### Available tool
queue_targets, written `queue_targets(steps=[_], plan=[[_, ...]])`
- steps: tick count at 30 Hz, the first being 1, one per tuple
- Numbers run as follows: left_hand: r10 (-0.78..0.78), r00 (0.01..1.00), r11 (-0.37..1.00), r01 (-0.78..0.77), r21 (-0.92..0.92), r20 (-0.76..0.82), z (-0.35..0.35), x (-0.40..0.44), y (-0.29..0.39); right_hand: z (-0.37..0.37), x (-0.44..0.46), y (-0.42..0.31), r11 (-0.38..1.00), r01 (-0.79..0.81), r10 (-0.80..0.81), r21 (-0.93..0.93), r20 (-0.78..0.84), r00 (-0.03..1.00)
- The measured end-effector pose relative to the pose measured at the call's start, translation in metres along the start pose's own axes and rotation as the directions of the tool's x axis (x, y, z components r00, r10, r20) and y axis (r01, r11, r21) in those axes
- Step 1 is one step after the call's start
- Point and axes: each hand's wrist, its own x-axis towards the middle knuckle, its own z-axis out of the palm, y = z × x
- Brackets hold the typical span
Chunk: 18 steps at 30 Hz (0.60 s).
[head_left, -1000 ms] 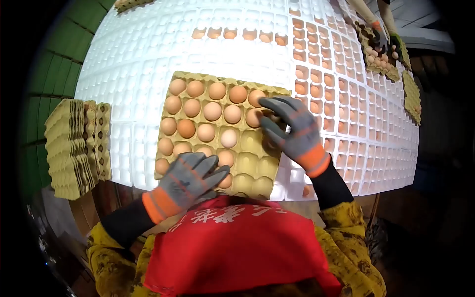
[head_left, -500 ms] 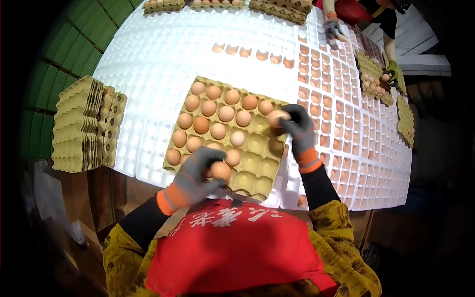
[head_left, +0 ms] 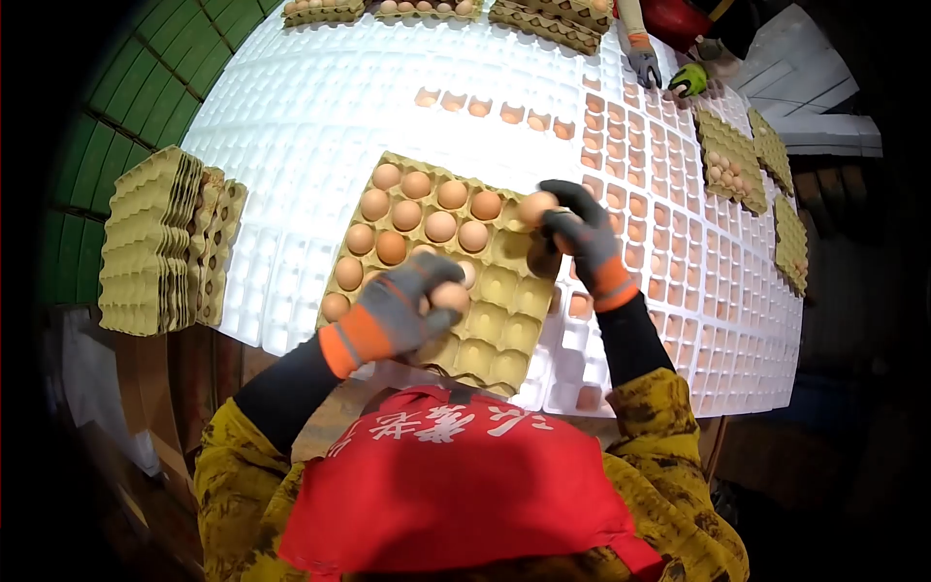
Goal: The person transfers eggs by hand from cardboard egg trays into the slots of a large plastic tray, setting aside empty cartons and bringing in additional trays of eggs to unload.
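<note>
Up and inward comes the left hand (head_left: 407,299) since the earlier frame, grip curled round an egg (head_left: 449,297) above the pulp tray (head_left: 495,335). The right hand (head_left: 587,231) edges upward too, grip pinching another egg (head_left: 536,208) at the tray's far right corner. Across the white trays (head_left: 320,116), a co-worker's green glove (head_left: 689,80) now sits beside their grey glove (head_left: 643,66). Nearby, 6 eggs (head_left: 511,113) form a row.

Pale-brown eggs (head_left: 440,227) partly fill a flat, yellowish pulp tray (head_left: 479,355) lying slightly askew.
</note>
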Motion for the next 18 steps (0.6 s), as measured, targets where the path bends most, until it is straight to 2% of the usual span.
queue_targets(steps=[1, 2, 3, 4, 5, 6, 7, 8, 9, 10, 11, 13, 14, 16, 17, 18], plan=[[0.053, 0.996, 0.996, -0.059, -0.072, -0.076, -0.014, -0.001, 0.000, -0.005, -0.006, -0.008, 0.959, 0.029, -0.045, 0.281, 0.051, 0.998], [0.063, 0.994, 0.995, -0.055, 0.085, -0.089, -0.019, 0.003, 0.004, -0.009, -0.010, -0.013, 0.841, 0.035, -0.097, 0.540, 0.087, 0.992], [0.074, 0.992, 0.970, -0.048, 0.238, -0.099, -0.022, 0.006, 0.007, -0.010, -0.010, -0.015, 0.807, 0.012, -0.107, 0.590, 0.126, 0.986], [0.090, 0.990, 0.921, -0.041, 0.387, -0.108, -0.023, 0.008, 0.008, -0.009, -0.005, -0.014, 0.931, 0.175, -0.225, 0.321, 0.123, 0.967], [0.397, 0.910, 0.741, -0.241, 0.627, -0.119, -0.012, 0.015, -0.004, -0.003, 0.003, -0.014, 0.941, 0.339, -0.338, 0.021, 0.157, 0.928], [0.348, 0.936, 0.666, -0.202, 0.718, -0.059, -0.003, 0.021, -0.002, 0.004, 0.010, -0.015, 0.834, 0.481, -0.430, -0.272, 0.225, 0.874], [0.288, 0.958, 0.579, -0.170, 0.797, -0.005, 0.012, 0.026, 0.005, 0.020, 0.004, -0.035, 0.783, 0.458, -0.355, -0.421, 0.301, 0.885], [0.222, 0.974, 0.478, -0.144, 0.866, 0.039, 0.022, 0.028, 0.006, 0.029, 0.002, -0.047, 0.625, 0.475, -0.279, -0.620, 0.390, 0.877], [0.318, 0.948, 0.350, -0.146, 0.925, 0.029, 0.030, 0.031, -0.002, 0.036, 0.009, -0.041, 0.373, 0.578, -0.313, -0.726, 0.488, 0.815], [0.293, 0.956, 0.348, -0.135, 0.928, 0.029, 0.032, 0.033, -0.004, 0.042, 0.017, -0.030, 0.089, 0.637, -0.313, -0.765, 0.586, 0.748], [0.268, 0.963, 0.346, -0.123, 0.930, 0.028, 0.032, 0.036, -0.004, 0.047, 0.022, -0.023, 0.002, 0.669, -0.327, -0.744, 0.631, 0.703], [0.204, 0.978, 0.352, -0.122, 0.928, 0.051, 0.030, 0.037, 0.003, 0.056, 0.031, -0.022, -0.073, 0.656, -0.227, -0.751, 0.653, 0.723], [0.214, 0.976, 0.399, -0.130, 0.908, 0.046, 0.027, 0.037, 0.003, 0.059, 0.036, -0.023, -0.109, 0.651, -0.176, -0.752, 0.659, 0.731], [0.226, 0.973, 0.494, -0.146, 0.857, 0.035, 0.018, 0.038, 0.007, 0.058, 0.041, -0.029, -0.043, 0.693, -0.201, -0.719, 0.686, 0.699], [0.221, 0.975, 0.645, -0.152, 0.749, 0.007, 0.006, 0.033, 0.015, 0.056, 0.041, -0.035, 0.012, 0.703, -0.202, -0.711, 0.687, 0.698], [0.177, 0.983, 0.824, -0.119, 0.554, -0.053, -0.005, 0.031, 0.021, 0.051, 0.040, -0.037, 0.069, 0.711, -0.200, -0.700, 0.688, 0.697]])
